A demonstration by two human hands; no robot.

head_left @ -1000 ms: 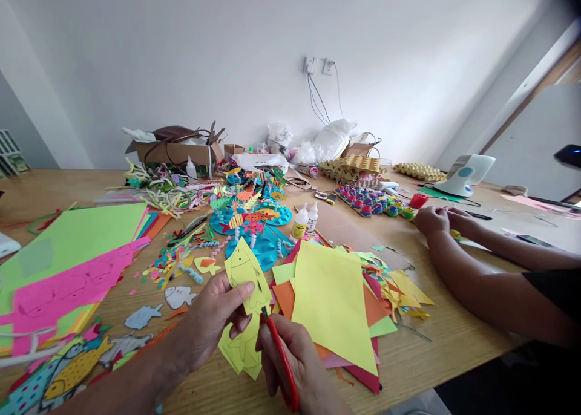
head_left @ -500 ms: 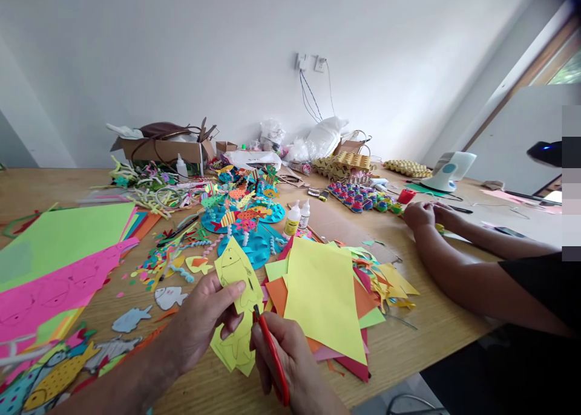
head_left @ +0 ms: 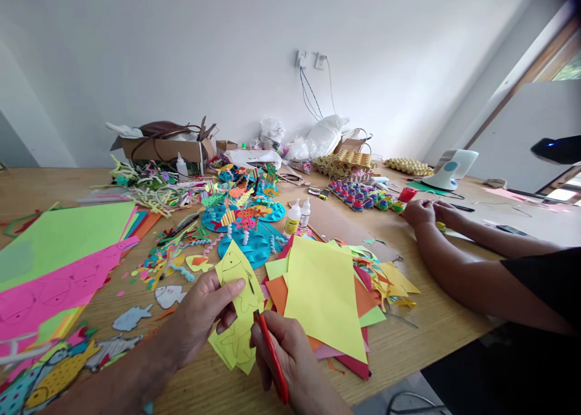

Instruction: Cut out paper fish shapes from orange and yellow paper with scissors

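Observation:
A piece of yellow paper (head_left: 232,265) with a fish drawn on it is pinched between the thumb and fingers of my left hand (head_left: 206,309). My right hand (head_left: 285,354) is wrapped round red-handled scissors (head_left: 273,357), their short dark blades at the lower right edge of the paper. More yellow paper with drawn outlines (head_left: 232,345) lies on the table beneath. Beside my right hand, a large yellow sheet (head_left: 320,294) tops a stack of coloured papers. Cut-out grey fish (head_left: 131,318) lie left of my left hand.
Behind my hands are blue bases with paper fish (head_left: 247,245) and glue bottles (head_left: 293,218). Green sheets (head_left: 77,227) and a pink sheet (head_left: 59,285) cover the left side. At the right, another person's hands (head_left: 420,212) work near painted egg cartons (head_left: 358,196).
The held yellow paper has shifted and tilted slightly, and more of its lower part shows. The scissors remain close to its edge.

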